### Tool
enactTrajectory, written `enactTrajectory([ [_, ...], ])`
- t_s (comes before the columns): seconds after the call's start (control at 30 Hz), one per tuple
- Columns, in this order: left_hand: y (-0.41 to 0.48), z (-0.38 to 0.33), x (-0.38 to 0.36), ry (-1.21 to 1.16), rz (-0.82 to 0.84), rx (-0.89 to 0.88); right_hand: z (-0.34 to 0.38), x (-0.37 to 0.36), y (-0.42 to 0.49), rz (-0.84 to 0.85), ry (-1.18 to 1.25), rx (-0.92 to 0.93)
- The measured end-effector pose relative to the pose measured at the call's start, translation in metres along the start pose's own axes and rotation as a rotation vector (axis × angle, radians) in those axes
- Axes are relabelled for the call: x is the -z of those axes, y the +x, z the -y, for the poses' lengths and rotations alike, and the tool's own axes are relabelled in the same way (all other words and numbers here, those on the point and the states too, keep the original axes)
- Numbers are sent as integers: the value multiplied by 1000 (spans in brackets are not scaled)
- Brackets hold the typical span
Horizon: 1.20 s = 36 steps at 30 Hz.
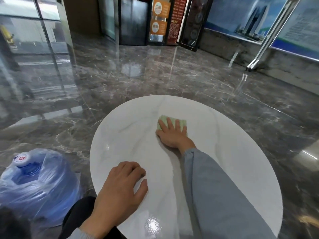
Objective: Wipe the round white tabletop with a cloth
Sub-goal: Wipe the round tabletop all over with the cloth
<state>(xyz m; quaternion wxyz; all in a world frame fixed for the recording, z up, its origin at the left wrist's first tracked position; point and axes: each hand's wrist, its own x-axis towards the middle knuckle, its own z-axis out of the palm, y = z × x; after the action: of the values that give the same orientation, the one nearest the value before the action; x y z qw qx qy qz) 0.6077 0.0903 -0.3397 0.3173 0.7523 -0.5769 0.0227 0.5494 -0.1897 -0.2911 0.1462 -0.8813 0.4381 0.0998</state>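
Note:
The round white tabletop (238, 149) with faint grey veins fills the lower middle of the head view. A folded light green cloth (179, 123) lies on its far half. My right hand (172, 135) presses flat on the cloth, fingers spread over it, with the grey sleeve reaching across the table. My left hand (120, 187) rests on the near left part of the tabletop, fingers curled, holding nothing.
A large blue water jug (34, 183) wrapped in clear plastic stands on the floor at the table's left. Glossy dark marble floor (155, 75) surrounds the table. Glass walls are at the left, dark doors and posters at the back.

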Motion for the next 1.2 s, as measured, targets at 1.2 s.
enactTrajectory([
  [1.2, 0, 5, -5, -40, -81, -40, 89, -46, -45, 14, -130, 466],
])
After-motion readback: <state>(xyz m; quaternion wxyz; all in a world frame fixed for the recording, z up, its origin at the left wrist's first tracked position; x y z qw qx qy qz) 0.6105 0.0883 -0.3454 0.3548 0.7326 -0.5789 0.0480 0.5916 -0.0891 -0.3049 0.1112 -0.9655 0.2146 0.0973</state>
